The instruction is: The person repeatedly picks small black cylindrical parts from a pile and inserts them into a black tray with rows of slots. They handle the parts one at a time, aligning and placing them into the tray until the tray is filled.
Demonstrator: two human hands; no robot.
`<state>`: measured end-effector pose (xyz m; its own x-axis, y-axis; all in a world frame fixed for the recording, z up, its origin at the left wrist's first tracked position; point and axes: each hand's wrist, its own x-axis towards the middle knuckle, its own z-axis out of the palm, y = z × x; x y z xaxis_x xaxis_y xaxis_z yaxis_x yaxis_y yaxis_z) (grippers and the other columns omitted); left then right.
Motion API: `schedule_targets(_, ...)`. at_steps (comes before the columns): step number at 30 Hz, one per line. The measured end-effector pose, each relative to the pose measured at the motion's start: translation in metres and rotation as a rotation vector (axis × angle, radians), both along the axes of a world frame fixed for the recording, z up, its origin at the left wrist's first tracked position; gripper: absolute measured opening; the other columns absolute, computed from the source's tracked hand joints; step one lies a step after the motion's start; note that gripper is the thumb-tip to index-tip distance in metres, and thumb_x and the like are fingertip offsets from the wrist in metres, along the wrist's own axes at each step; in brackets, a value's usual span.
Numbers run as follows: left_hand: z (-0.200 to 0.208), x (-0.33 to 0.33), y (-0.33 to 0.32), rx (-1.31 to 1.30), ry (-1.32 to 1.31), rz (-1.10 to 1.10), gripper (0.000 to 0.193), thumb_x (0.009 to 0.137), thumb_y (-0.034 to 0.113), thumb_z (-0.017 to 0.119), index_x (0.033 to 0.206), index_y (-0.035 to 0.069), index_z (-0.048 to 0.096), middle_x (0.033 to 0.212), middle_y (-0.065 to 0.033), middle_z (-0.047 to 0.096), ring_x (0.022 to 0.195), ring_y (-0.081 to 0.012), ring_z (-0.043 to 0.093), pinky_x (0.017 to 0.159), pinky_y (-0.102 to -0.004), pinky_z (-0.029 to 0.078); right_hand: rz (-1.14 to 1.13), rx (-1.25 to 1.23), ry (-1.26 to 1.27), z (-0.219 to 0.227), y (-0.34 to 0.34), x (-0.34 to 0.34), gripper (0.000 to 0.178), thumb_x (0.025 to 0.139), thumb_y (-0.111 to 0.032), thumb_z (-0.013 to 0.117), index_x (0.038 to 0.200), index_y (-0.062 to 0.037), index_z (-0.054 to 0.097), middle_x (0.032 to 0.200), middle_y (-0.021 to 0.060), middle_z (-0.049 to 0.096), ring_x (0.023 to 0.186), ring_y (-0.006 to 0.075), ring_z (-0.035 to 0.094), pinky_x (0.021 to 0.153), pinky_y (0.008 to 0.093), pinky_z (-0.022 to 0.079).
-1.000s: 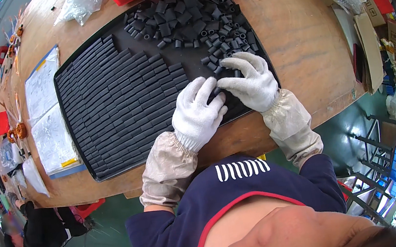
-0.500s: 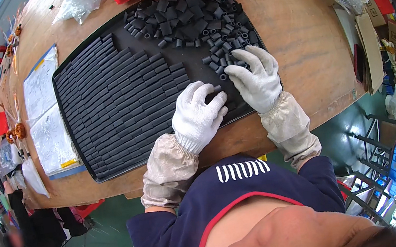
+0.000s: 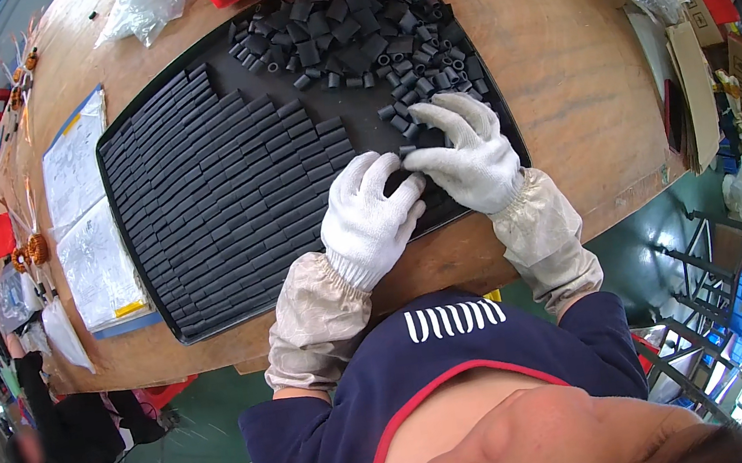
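- Head view, looking down; clock directions run from picture centre.
- A black tray (image 3: 353, 108) holds neat tube rows (image 3: 235, 193) at ten o'clock and a loose tube heap (image 3: 345, 31) at twelve; the bare strip between seemingly keeps them apart.
- Centre: gloved left hand (image 3: 374, 217), fingers curled low, perhaps to shelter small pieces; I cannot tell if it grips any.
- Two o'clock: gloved right hand (image 3: 479, 161), fingers bent, thumb beside a short tube (image 3: 408, 149) at one o'clock; grip unclear.

Left hand (image 3: 365, 223) and right hand (image 3: 482, 165) sit close together — fingers (image 3: 439, 163) bent.
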<state>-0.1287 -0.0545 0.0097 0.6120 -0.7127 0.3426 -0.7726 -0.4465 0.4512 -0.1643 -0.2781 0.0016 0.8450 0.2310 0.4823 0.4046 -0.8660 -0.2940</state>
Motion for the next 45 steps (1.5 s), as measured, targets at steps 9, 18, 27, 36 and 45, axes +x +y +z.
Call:
schedule_targets(9, 0.001, -0.001, 0.0, -0.019, 0.001, 0.03, 0.043, 0.077, 0.016, 0.085, 0.119, 0.021, 0.074, 0.129, -0.0157, 0.061, 0.121, -0.0392, 0.06, 0.101, -0.0501, 0.052, -0.156, -0.042, 0.003, 0.006, 0.006, -0.003, 0.045, 0.074, -0.002, 0.076, 0.111, -0.0274, 0.079, 0.142, 0.0084, 0.063, 0.134, 0.0348, 0.055, 0.112, 0.0451, 0.045)
schedule_targets(18, -0.001, 0.0, 0.002, -0.054, 0.02, 0.015, 0.046, 0.075, 0.016, 0.087, 0.119, 0.019, 0.073, 0.121, -0.0125, 0.062, 0.117, -0.0369, 0.062, 0.096, -0.0477, 0.053, -0.217, -0.072, -0.011, 0.005, 0.005, -0.001, 0.045, 0.074, -0.002, 0.075, 0.113, -0.0246, 0.076, 0.142, 0.0066, 0.061, 0.135, 0.0347, 0.053, 0.111, 0.0448, 0.045)
schedule_targets(27, -0.002, 0.003, 0.0, -0.102, -0.014, -0.068, 0.047, 0.073, 0.014, 0.086, 0.119, 0.013, 0.071, 0.117, -0.0096, 0.063, 0.111, -0.0353, 0.063, 0.095, -0.0472, 0.054, -0.296, -0.078, 0.011, 0.006, 0.006, -0.004, 0.028, 0.071, -0.002, 0.075, 0.092, -0.0207, 0.079, 0.139, 0.0063, 0.065, 0.136, 0.0358, 0.052, 0.114, 0.0485, 0.041)
schedule_targets(36, -0.002, -0.002, 0.005, 0.015, -0.124, 0.217, 0.061, 0.077, 0.015, 0.086, 0.135, 0.016, 0.068, 0.151, -0.0209, 0.045, 0.136, -0.0448, 0.046, 0.112, -0.0527, 0.041, -0.261, -0.032, -0.028, 0.006, 0.007, -0.001, 0.029, 0.07, -0.021, 0.087, 0.098, -0.0194, 0.077, 0.139, 0.0091, 0.062, 0.137, 0.0365, 0.05, 0.116, 0.0527, 0.038)
schedule_targets(45, -0.007, 0.0, 0.006, -0.008, -0.092, 0.243, 0.057, 0.077, 0.013, 0.085, 0.132, 0.015, 0.067, 0.152, -0.0214, 0.045, 0.137, -0.0459, 0.045, 0.11, -0.0537, 0.043, -0.22, -0.065, 0.025, 0.001, 0.004, -0.002, 0.038, 0.067, -0.027, 0.09, 0.101, -0.0185, 0.076, 0.142, 0.0105, 0.059, 0.141, 0.0364, 0.046, 0.117, 0.0541, 0.035)
